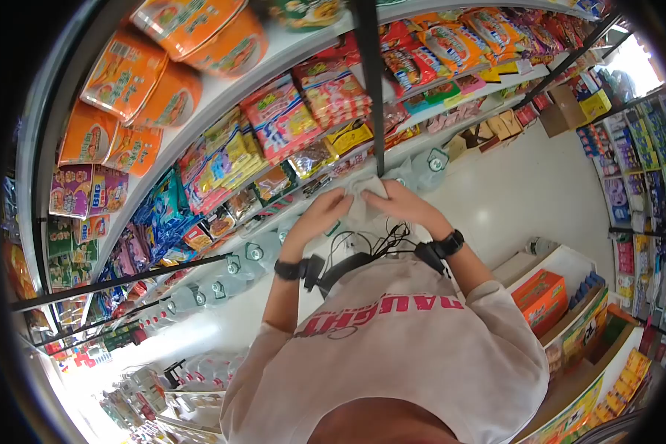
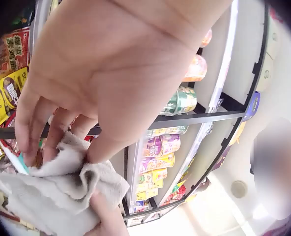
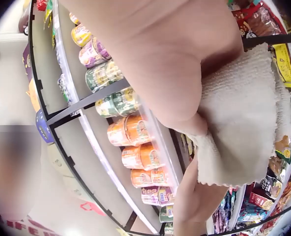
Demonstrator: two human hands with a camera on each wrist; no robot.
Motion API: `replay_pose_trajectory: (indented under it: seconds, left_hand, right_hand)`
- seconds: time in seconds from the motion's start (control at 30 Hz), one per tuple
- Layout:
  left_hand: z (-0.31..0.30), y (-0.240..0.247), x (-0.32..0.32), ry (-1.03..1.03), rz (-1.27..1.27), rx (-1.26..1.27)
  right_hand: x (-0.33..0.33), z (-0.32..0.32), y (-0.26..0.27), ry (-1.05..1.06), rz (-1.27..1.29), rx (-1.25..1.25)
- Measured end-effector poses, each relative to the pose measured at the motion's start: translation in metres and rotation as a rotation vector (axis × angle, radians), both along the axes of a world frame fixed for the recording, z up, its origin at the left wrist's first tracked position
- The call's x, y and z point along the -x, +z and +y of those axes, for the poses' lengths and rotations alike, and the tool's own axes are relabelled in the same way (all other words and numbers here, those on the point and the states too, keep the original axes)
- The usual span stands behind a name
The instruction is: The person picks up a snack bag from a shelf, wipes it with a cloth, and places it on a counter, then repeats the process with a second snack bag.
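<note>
A pale grey-white cloth [image 1: 362,198] is held between both hands in front of the chest, close to the shelf front. My left hand [image 1: 324,212] pinches its left side, and in the left wrist view the cloth [image 2: 62,189] bunches in folds under the thumb and fingertips. On the other side my right hand [image 1: 405,205] grips it; the right wrist view shows the cloth [image 3: 241,120] draped over those fingers, hiding most of them. Both hands are close together, with a thumb of the right hand [image 2: 108,216] showing below the folds in the left wrist view.
Shelves of bagged snacks [image 1: 277,118] curve ahead, with orange noodle cups [image 1: 122,78] at upper left. Clear plastic bottles [image 1: 229,277] line the floor below. A black upright post [image 1: 371,81] stands just beyond the hands. Boxes [image 1: 540,302] fill a rack at right.
</note>
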State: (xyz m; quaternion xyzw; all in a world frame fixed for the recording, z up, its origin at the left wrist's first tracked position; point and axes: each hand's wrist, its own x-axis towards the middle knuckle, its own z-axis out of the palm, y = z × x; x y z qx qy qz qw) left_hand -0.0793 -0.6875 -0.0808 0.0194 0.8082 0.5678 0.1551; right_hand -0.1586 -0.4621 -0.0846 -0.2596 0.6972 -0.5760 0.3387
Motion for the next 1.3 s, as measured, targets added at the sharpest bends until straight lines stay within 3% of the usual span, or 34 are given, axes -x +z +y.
replay_pose_trajectory:
  seconds: [0.13, 0.23, 0.33, 0.4, 0.43, 0.47, 0.5, 0.57, 0.67, 0.7, 0.77, 0.83, 0.9, 1.0, 1.07, 1.13, 1.2, 1.27, 1.3]
  left_hand:
    - [-0.062, -0.054, 0.01, 0.013, -0.207, -0.054]
    - [-0.099, -0.082, 0.012, 0.149, -0.271, -0.153]
    - [-0.136, -0.159, 0.022, 0.398, -0.416, -0.373]
    - [-0.171, -0.228, 0.037, 0.471, -0.393, -0.551]
    - [-0.169, -0.222, 0.036, 0.636, -0.317, -0.491]
    - [-0.194, -0.269, 0.051, 0.631, -0.358, -0.369]
    - [-0.197, -0.276, 0.054, 0.649, -0.319, -0.203]
    - [-0.19, -0.285, 0.056, 0.834, -0.275, -0.474]
    - [-0.205, -0.332, 0.048, 0.484, -0.124, -0.285]
    - [-0.21, -0.343, 0.053, 0.371, 0.0, 0.026]
    - [-0.213, -0.358, 0.058, 0.11, 0.235, 0.628]
    - [-0.207, -0.344, 0.061, 0.544, -0.221, -0.326]
    - [-0.194, -0.317, 0.078, 0.81, -0.453, -0.195]
    - [-0.209, -0.348, 0.073, 0.84, -0.267, -0.165]
    - [-0.188, -0.294, 0.054, 0.646, -0.085, -0.215]
    - [-0.182, -0.223, 0.04, 0.118, 0.37, 0.393]
    - [-0.174, -0.175, 0.029, 0.074, 0.276, 0.373]
    - [-0.175, -0.173, 0.008, 0.08, 0.29, 0.42]
    - [-0.171, -0.16, 0.001, 0.115, 0.22, 0.281]
  right_hand:
    - [-0.006, -0.064, -0.051, -0.032, -0.153, -0.056]
    - [-0.005, -0.101, -0.063, -0.057, -0.082, -0.328]
    - [0.01, -0.142, -0.156, -0.282, -0.141, -0.319]
    - [0.031, -0.174, -0.215, -0.418, -0.041, -0.165]
    - [0.047, -0.191, -0.25, -0.459, -0.028, -0.105]
    - [0.064, -0.208, -0.283, -0.492, -0.017, -0.044]
    - [0.081, -0.217, -0.3, -0.517, -0.007, 0.015]
    - [0.101, -0.23, -0.307, -0.638, 0.103, 0.081]
    - [0.111, -0.245, -0.349, -0.672, 0.126, 0.098]
    - [0.116, -0.247, -0.363, -0.659, 0.12, 0.087]
    - [0.113, -0.238, -0.342, -0.624, 0.165, -0.033]
    - [0.105, -0.226, -0.324, -0.601, 0.157, -0.145]
    - [0.105, -0.222, -0.313, -0.599, 0.118, -0.231]
    - [0.095, -0.223, -0.298, -0.663, 0.022, -0.201]
    - [0.086, -0.22, -0.291, -0.683, -0.031, -0.113]
    - [0.071, -0.207, -0.266, -0.69, 0.004, -0.024]
    - [0.051, -0.184, -0.234, -0.631, -0.115, 0.042]
    - [0.028, -0.156, -0.194, -0.575, -0.242, -0.009]
    - [0.017, -0.145, -0.189, -0.566, -0.283, 0.011]
